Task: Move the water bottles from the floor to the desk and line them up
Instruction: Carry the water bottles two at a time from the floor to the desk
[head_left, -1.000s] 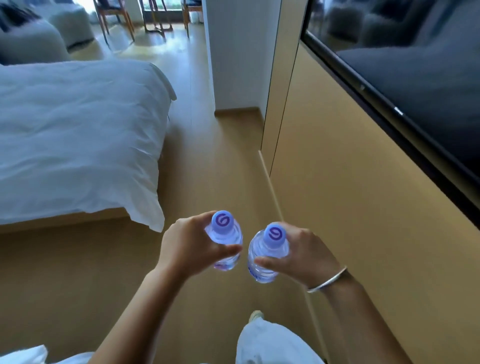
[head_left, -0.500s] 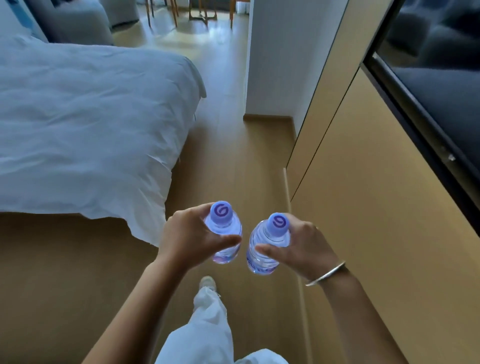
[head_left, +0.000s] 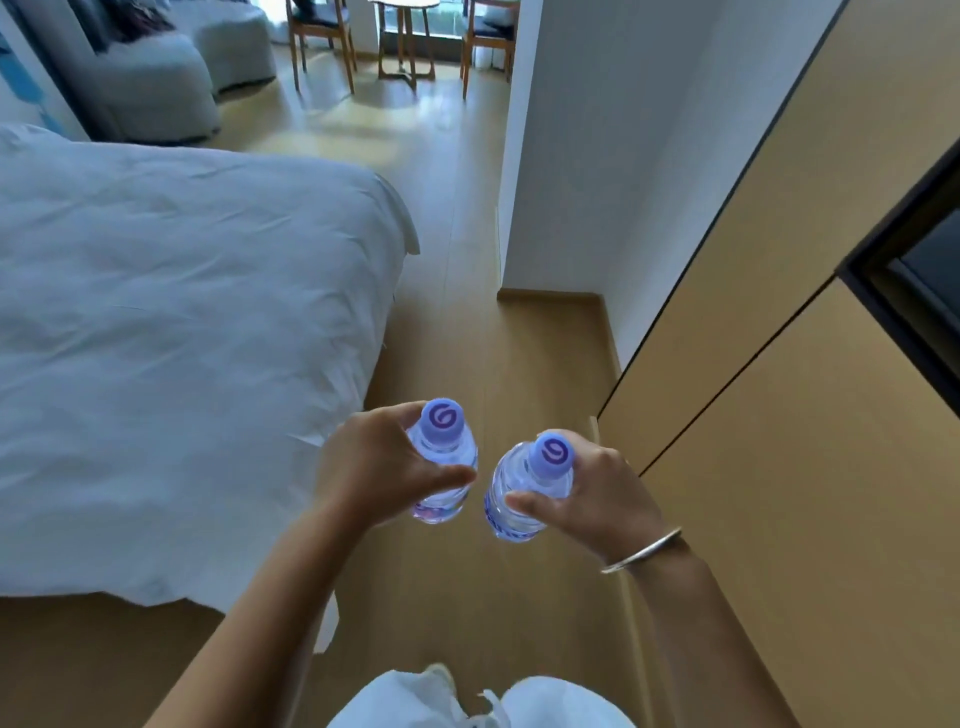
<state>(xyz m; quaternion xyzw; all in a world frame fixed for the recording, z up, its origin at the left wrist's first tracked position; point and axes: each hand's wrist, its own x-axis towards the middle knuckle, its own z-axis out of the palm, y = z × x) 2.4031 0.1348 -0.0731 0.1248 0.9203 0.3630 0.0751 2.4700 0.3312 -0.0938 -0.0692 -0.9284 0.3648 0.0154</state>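
— Both bottles have come further along the floor (head_left: 483, 332) since a moment ago; the bed (head_left: 171, 332) corner now lies level with the hands, and the table (head_left: 402, 36) and chairs ahead show more fully.

— And the grip?

— Unchanged. Left hand (head_left: 376, 467) curls round the left bottle (head_left: 442, 457), right hand (head_left: 597, 493) round the right bottle (head_left: 524, 493); both upright, caps up, just apart, carried above the floor.

— Anything else shifted?

— The screen (head_left: 919, 291) has slid to the right edge; more white wall (head_left: 571, 156) shows. A bracelet (head_left: 641, 551) sits on the right wrist.
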